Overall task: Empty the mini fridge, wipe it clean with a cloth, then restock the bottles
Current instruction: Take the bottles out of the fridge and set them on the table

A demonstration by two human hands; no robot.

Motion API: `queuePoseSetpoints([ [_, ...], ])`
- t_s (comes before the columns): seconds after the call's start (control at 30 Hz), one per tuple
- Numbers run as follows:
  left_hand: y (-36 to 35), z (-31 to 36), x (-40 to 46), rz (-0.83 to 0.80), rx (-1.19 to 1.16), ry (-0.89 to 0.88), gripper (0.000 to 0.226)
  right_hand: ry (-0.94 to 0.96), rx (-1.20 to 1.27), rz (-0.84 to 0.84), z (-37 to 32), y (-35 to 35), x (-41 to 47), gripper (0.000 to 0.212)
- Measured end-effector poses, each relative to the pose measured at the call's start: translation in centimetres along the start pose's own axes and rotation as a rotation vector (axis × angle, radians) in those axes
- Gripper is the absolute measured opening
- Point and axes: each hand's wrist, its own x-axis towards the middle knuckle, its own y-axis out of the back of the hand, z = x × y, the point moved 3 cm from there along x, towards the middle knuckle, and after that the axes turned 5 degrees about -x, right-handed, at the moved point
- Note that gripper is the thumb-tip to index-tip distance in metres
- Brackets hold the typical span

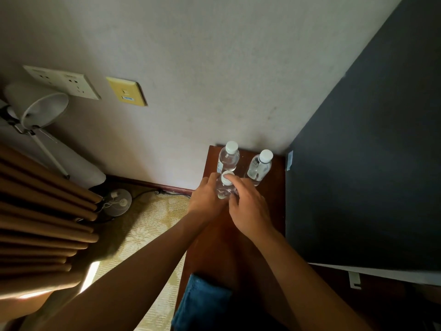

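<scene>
Both hands clasp the near bottle (225, 187): left hand (205, 199), right hand (248, 206), upright, cap up. Two bottles behind (228, 158) (260, 167) stand upright; labels unreadable.

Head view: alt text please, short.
Both hands, left and right, grip a near bottle upright on a wooden top. Two more bottles stand behind it by the wall; a blue cloth lies nearer.

Both forearms are bare to the frame edge, left hand (207, 199) and right hand (250, 209) ungloved.
</scene>
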Motion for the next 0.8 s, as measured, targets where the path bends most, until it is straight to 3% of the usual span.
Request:
queuePoseSetpoints([
  [0.37, 0.7, -0.4, -1.7, -0.015, 0.063, 0.049, 0.076, -0.076, 0.04, -0.052, 0.7, 1.5, -1.9, 0.063],
  [0.8, -2.0, -1.1, -9.3, -0.085, 0.102, 0.187, 0.024, -0.202, 0.05, -0.174, 3.6, 1.7, -9.0, 0.06],
])
